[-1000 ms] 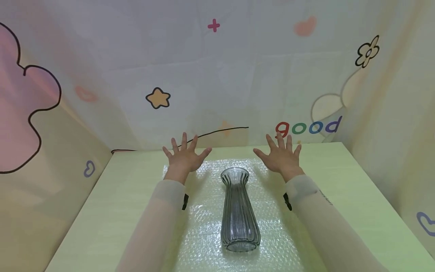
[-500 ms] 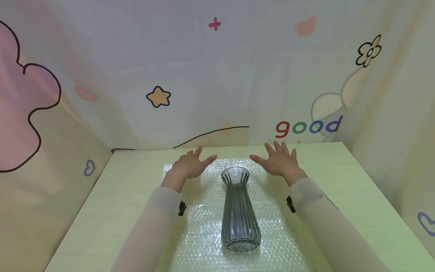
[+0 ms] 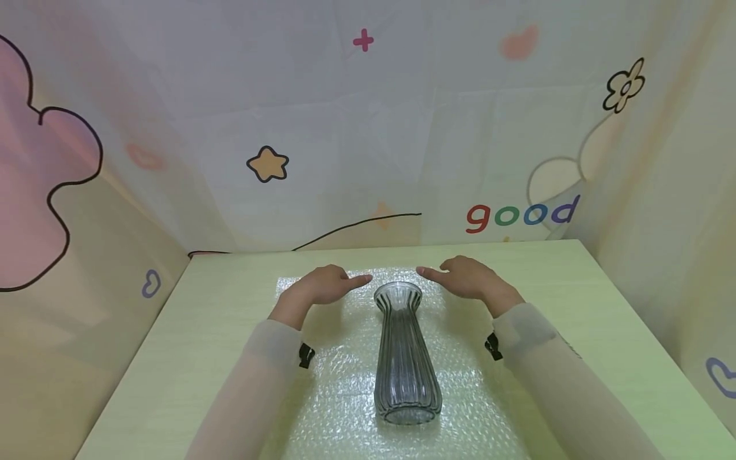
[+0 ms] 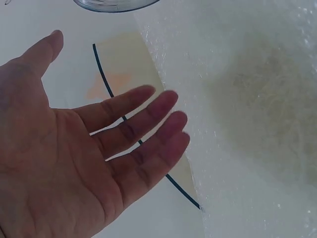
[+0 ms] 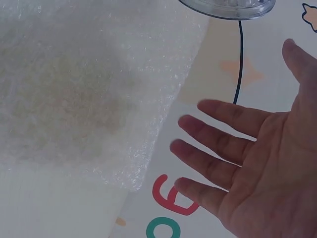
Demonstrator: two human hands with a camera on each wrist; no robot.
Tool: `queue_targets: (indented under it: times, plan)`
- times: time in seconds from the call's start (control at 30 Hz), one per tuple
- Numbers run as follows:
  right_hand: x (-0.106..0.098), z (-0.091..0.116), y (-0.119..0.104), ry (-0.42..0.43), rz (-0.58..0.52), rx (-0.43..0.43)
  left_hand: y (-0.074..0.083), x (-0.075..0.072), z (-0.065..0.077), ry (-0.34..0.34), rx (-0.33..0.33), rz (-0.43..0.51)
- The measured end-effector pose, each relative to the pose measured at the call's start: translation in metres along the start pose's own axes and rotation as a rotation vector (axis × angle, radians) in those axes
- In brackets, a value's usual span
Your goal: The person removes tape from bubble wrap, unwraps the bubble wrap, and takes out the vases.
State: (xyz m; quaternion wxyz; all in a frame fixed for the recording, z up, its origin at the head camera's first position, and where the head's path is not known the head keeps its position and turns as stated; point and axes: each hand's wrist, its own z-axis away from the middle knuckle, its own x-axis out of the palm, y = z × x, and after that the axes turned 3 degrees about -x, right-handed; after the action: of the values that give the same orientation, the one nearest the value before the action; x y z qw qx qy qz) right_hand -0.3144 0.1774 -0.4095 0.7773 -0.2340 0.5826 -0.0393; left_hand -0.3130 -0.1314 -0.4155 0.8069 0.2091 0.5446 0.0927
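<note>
A ribbed clear glass vase [image 3: 407, 358] lies on its side on a sheet of bubble wrap [image 3: 345, 409], its flared mouth toward the back and its base toward me. My left hand [image 3: 324, 284] hovers left of the mouth, thumb pointing in toward it. To the right of the mouth is my right hand [image 3: 466, 278], its thumb also turned inward. Both wrist views show the fingers slightly bent and spread, with nothing in either palm. The vase's rim [image 4: 119, 5] shows at the top of the left wrist view, apart from the fingers.
The pale table [image 3: 190, 358] extends on both sides of the bubble wrap. A printed cloth backdrop [image 3: 345, 128] with a star, a flower and the word "good" rises behind the table's back edge and along both sides.
Both hands have come down and back from the rear of the table, fingers tipping downward from a raised, spread pose. The thumbs are nearer the vase's mouth. The vase has not moved.
</note>
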Motion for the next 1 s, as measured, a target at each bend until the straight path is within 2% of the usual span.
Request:
queue_targets:
  times: [0.17, 0.3, 0.4, 0.57, 0.83, 1.0]
  plan:
    - [0.000, 0.003, 0.000, -0.049, -0.014, -0.032, 0.001, 0.002, -0.002, -0.089, 0.041, 0.097]
    - [0.001, 0.003, -0.001, -0.079, -0.034, -0.022, 0.006, 0.003, 0.000, -0.180, 0.055, 0.198]
    - [0.003, 0.002, -0.001, -0.124, -0.069, -0.013, 0.010, 0.006, 0.000, -0.224, 0.058, 0.233]
    - [0.007, 0.002, -0.003, -0.199, -0.117, -0.004, 0.015, 0.013, -0.002, -0.268, 0.053, 0.264]
    - [0.015, 0.002, -0.006, -0.263, -0.157, -0.027, 0.023, 0.027, -0.006, -0.317, 0.060, 0.284]
    - [0.020, 0.003, -0.011, -0.292, -0.176, -0.041, 0.027, 0.033, -0.008, -0.355, 0.050, 0.336]
